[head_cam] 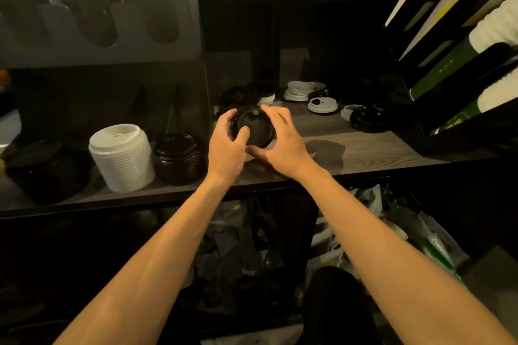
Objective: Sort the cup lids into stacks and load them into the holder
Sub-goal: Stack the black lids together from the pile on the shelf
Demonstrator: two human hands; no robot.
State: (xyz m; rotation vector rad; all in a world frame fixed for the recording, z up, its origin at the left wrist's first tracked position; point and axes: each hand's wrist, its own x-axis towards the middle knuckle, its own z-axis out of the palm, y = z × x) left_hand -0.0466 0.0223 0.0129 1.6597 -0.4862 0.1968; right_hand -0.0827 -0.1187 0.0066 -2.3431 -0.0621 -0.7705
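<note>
- A black lid (256,127) sits between both hands above the middle of the tabletop (372,148), near its front edge.
- The left hand (227,145) fingers (243,131) curl closed on the lid's left rim; the right hand (283,140) grips its right side.
- Toward the left end stand a tall white lid stack (122,157) and, just beside it, a shorter black lid stack (179,158).
- Loose white lids (322,105) and black lids (367,117) lie scattered along the back edge.
</note>
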